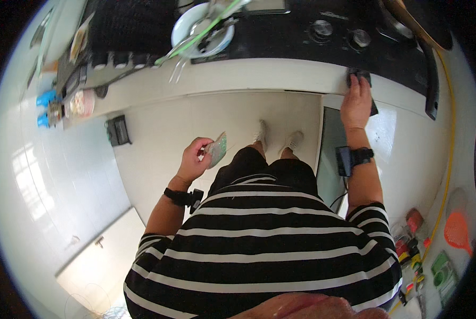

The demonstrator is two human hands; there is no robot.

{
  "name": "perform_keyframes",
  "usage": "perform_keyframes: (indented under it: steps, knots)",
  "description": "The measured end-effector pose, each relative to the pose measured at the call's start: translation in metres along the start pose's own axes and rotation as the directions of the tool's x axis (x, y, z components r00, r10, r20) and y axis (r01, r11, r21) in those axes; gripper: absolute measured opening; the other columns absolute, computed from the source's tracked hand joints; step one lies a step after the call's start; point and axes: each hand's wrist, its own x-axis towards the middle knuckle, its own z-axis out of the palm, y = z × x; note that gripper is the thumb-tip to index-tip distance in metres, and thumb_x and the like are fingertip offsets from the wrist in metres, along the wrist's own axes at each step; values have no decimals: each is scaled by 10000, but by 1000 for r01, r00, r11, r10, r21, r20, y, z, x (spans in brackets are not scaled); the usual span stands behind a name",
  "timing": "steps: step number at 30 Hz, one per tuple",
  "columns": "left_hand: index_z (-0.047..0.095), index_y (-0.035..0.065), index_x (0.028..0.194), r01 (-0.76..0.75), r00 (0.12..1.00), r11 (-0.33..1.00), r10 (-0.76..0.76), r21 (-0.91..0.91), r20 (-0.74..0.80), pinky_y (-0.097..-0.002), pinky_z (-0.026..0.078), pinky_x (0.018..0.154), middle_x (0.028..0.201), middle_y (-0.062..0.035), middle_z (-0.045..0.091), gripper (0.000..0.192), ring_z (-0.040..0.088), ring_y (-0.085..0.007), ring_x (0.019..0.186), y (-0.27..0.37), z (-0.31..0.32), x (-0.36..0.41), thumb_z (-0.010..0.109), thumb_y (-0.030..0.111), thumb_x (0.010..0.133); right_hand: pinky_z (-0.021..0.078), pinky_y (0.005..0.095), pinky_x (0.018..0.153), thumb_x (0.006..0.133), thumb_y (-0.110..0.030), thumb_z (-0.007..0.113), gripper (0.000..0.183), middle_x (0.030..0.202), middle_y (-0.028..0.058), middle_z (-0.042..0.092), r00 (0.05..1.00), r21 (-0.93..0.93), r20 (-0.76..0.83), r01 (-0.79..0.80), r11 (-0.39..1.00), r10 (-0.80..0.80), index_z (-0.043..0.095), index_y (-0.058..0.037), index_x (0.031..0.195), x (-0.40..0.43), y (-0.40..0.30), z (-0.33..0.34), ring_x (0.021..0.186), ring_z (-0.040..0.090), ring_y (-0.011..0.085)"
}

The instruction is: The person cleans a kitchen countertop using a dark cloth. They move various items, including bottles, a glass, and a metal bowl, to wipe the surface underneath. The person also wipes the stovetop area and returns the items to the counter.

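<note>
My left hand [195, 156] is held low over the floor, a small flat greenish-grey pad or packet [217, 150] pinched between thumb and fingers. What exactly this piece is, I cannot tell. At the counter's white front edge [262, 75], my right hand [356, 105] presses a dark cloth [357, 73] with its fingers together. Part of the dark material shows below the wrist side of that hand. Just beyond it lies the black gas cooktop [270, 40], with two round knobs [321, 28] near my fingers.
A white bowl [178, 34] of utensils stands on the cooktop, handles sticking out. A pan's black handle [432, 85] overhangs the counter at the right. Jars [81, 103] sit at the left end. A yellow hose [447, 159] and an orange strainer [456, 229] are along the right wall.
</note>
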Motion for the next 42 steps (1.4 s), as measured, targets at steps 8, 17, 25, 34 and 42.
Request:
perform_keyframes:
  steps: [8, 17, 25, 34, 42]
  knots:
    - [595, 13, 1155, -3, 1000, 996, 0, -85, -26, -293, 520, 846, 1073, -70, 615, 337, 612, -156, 975, -39, -32, -15, 550, -7, 822, 397, 501, 1067, 858, -67, 588, 442, 1331, 228, 546, 997, 57, -47, 67, 996, -64, 543, -61, 1298, 4, -135, 66, 1250, 497, 416]
    - [613, 43, 1137, 45, 985, 990, -66, -132, -157, -310, 538, 786, 1055, -88, 640, 298, 636, -190, 942, -152, -139, -93, 634, 60, 840, 372, 523, 1083, 911, -138, 496, 393, 1329, 234, 548, 986, 83, 34, 159, 984, -162, 576, -34, 1282, -13, -328, 138, 1263, 487, 416]
    - [615, 26, 1138, 95, 961, 955, -162, -281, -226, -275, 532, 792, 1074, -52, 633, 287, 618, -143, 965, -229, -211, -137, 583, 0, 855, 367, 454, 1102, 950, -114, 484, 395, 1359, 194, 539, 954, 369, 167, 172, 913, -248, 543, -83, 1339, -19, -479, 171, 1289, 469, 377]
    - [612, 21, 1138, 106, 960, 952, -173, -287, -221, -289, 539, 806, 1113, -73, 639, 293, 628, -161, 1019, -247, -214, -129, 574, -5, 849, 488, 470, 980, 889, -82, 550, 441, 1323, 241, 555, 980, 85, -195, 49, 995, -32, 541, -51, 1329, 55, -386, 186, 1158, 569, 419]
    - [606, 18, 1178, 120, 854, 940, -262, -320, -449, -264, 516, 799, 1096, -36, 656, 288, 609, -113, 971, -270, -217, -162, 594, 32, 891, 436, 454, 1073, 955, -289, 483, 452, 1412, 143, 533, 865, -182, -57, 482, 857, -499, 534, -141, 1379, 97, -375, 226, 1298, 505, 349]
